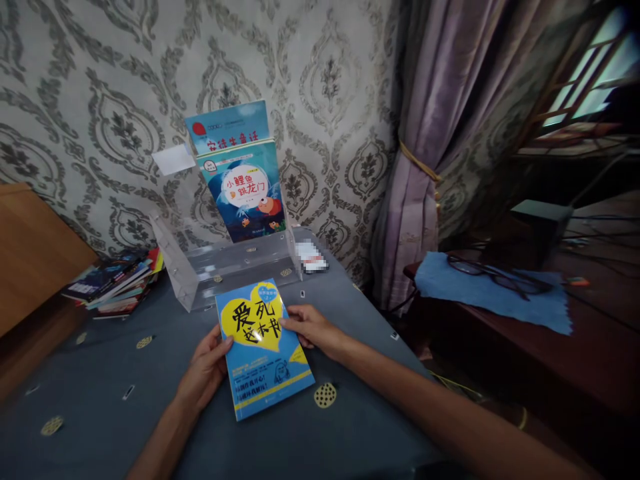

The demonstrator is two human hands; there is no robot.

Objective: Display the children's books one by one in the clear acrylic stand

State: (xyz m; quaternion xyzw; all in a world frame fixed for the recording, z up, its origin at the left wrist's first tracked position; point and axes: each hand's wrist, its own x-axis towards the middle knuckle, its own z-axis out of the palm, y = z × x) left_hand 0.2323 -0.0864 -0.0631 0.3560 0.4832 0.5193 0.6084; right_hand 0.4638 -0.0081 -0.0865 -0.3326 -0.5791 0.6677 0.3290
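Observation:
A blue book (267, 363) with a yellow heart on its cover is held between both hands, front side up, above the dark cloth-covered table. My left hand (207, 363) grips its left edge, thumb on the cover and fingers behind. On the right edge, my right hand (310, 327) pinches it with the thumb on top; its other fingers are partly hidden. Just beyond stands a clear acrylic book stand (175, 260). Two picture books lean upright in it: a teal one with a fish (247, 193) in front and a light blue one (227, 123) behind.
A pile of books and magazines (117, 283) lies at the left by a wooden panel (43, 257). A phone-like item (313, 257), blurred out, rests right of the stand. Glasses (495, 273) sit on a blue cloth (440, 283) on the dark red surface at right.

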